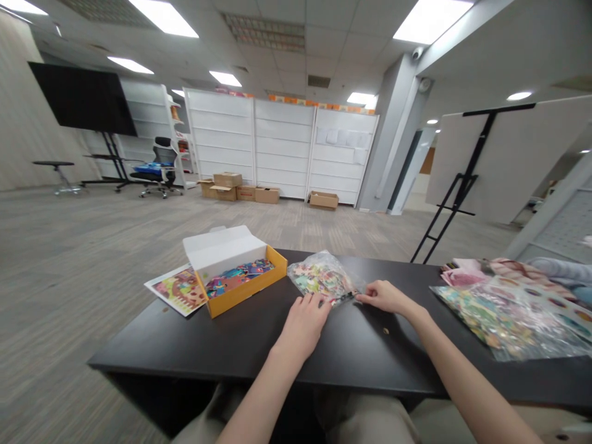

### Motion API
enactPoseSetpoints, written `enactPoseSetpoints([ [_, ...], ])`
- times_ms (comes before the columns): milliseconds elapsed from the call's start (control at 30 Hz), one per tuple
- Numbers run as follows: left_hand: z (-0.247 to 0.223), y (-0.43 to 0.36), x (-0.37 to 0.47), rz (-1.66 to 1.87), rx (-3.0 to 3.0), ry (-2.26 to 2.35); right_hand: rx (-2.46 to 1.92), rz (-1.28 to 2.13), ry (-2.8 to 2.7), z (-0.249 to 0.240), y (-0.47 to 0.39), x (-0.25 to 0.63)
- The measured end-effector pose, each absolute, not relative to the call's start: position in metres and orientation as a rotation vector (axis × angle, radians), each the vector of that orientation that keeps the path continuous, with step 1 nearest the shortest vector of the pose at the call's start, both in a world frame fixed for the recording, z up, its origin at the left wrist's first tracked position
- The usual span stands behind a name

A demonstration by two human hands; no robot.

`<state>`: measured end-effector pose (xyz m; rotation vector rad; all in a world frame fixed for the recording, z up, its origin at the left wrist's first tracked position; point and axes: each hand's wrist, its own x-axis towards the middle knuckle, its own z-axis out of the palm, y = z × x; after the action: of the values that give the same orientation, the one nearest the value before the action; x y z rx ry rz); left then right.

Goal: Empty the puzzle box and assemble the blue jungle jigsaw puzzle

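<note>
A clear plastic bag [319, 271] full of colourful flat pieces, which look like jigsaw pieces, lies on the dark table. My left hand [305, 324] is closed on the bag's near edge, its fingertips partly hidden. At the right end of that edge, my right hand [386, 297] pinches the plastic between thumb and fingers. A small dark strip shows along the edge between both hands; what it is I cannot make out. Left of the bag stands an open yellow box [252, 290] holding colourful pieces, its white lid raised. A printed picture sheet [180, 290] lies partly under the box.
Another clear bag of colourful pieces [499, 320] lies on the table's right side, with folded cloths [467, 274] behind it. A tiny light scrap [385, 331] sits near my right forearm. The table's front edge [250, 377] runs close to my lap.
</note>
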<state>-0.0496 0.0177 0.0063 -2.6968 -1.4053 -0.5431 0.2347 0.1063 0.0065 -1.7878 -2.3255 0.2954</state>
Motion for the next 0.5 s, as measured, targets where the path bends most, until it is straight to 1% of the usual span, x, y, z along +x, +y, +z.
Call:
enactPoseSetpoints([
  [100, 0.007, 0.019, -0.041, -0.479, -2.687, -1.466, -1.840, 0.256, -2.245, 0.002, 0.096, 0.232],
  [200, 0.008, 0.018, -0.029, -0.461, -2.702, -1.486, -1.882, 0.352, -2.160, 0.003, 0.075, 0.221],
  [267, 0.009, 0.015, -0.018, -0.528, -2.743, -1.469, -1.931, 0.398, -2.105, 0.005, 0.062, 0.211],
  [367, 0.008, 0.011, -0.001, -0.682, -2.797, -1.489, -2.086, 0.322, -2.002, 0.010, 0.055, 0.198],
  [500, 0.004, 0.006, 0.016, -0.821, -2.819, -1.530, -2.191, 0.513, -1.952, 0.017, 0.063, 0.190],
])
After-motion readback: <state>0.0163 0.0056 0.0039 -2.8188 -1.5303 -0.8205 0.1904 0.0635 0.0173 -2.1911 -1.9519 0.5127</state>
